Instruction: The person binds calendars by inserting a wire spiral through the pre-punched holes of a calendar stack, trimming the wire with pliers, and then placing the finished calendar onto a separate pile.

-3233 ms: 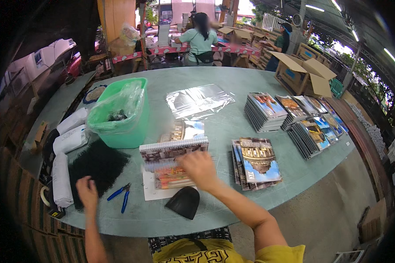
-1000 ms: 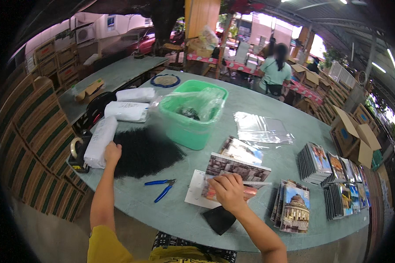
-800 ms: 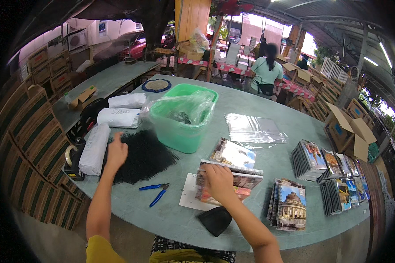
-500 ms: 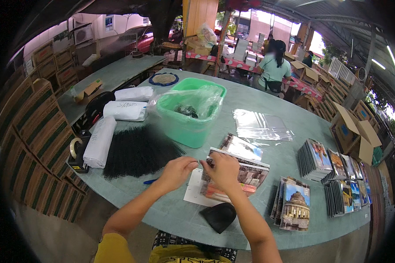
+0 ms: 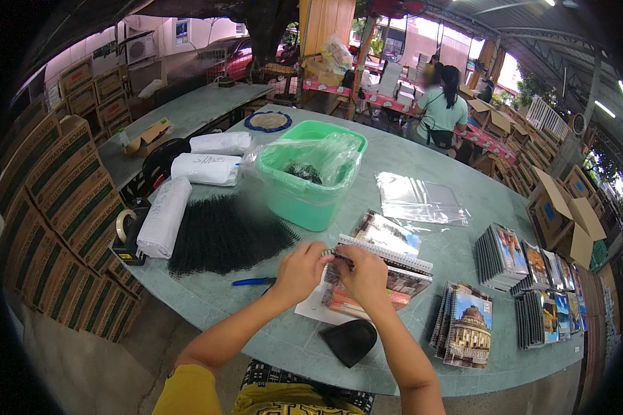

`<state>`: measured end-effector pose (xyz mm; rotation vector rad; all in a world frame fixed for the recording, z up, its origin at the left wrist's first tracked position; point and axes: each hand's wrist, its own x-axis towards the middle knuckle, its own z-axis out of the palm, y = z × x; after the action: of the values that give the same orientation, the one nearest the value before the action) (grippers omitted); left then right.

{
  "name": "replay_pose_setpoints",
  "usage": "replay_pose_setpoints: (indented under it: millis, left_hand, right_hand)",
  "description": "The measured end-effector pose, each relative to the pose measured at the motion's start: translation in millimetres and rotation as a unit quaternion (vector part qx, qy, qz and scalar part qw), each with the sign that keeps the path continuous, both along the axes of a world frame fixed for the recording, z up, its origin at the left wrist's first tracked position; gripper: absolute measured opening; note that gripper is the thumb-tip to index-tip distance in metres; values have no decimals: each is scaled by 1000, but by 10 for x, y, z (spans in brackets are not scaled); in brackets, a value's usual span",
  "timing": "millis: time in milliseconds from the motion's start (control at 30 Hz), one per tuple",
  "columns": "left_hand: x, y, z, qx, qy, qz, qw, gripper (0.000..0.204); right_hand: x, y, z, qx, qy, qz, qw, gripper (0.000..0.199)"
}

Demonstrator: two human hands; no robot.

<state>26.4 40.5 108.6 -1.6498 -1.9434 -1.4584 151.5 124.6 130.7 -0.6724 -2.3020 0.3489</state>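
Observation:
My right hand [image 5: 364, 273] is closed on the upper left edge of a photo-covered notebook [image 5: 403, 282], which has a row of holes or coil loops along its edge. The thumb and fingers of my left hand [image 5: 299, 274] pinch together at that same corner; what they hold is too small to make out. Another photo-covered piece [image 5: 387, 234] lies just beyond the notebook, and a white sheet [image 5: 311, 308] sticks out below. Black spiral coils [image 5: 225, 235] are spread in a heap to the left. A blue pen [image 5: 253, 281] lies by my left wrist, a black rounded object [image 5: 350, 343] by my right forearm.
A green bin [image 5: 304, 207] with a plastic liner stands beyond the coils, beside white rolls [image 5: 163, 218] and a tape dispenser [image 5: 127, 232]. Clear plastic sleeves [image 5: 422, 199] lie farther right. Spiral notebooks [image 5: 467, 325] are stacked at right, near an open carton [image 5: 554, 214]. A co-worker [image 5: 443, 111] stands behind.
My left hand has moved right and up, its fingertips now meeting the right hand's at the notebook's corner. The notebook's holed edge shows more. The whole view has shifted slightly.

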Motion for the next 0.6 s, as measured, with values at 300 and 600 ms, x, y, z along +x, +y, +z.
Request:
replay_pose_setpoints:
  millis: [300,600]
  left_hand:
    - [-364,-76,299,-112,-32,-142,983,24]
    - [-465,-30,328,-120,-12,-179,977,18]
  right_hand:
    - [-14,72,-34,50,-4,-11,999,16]
    - [-16,77,-85,66,10,0,998,19]
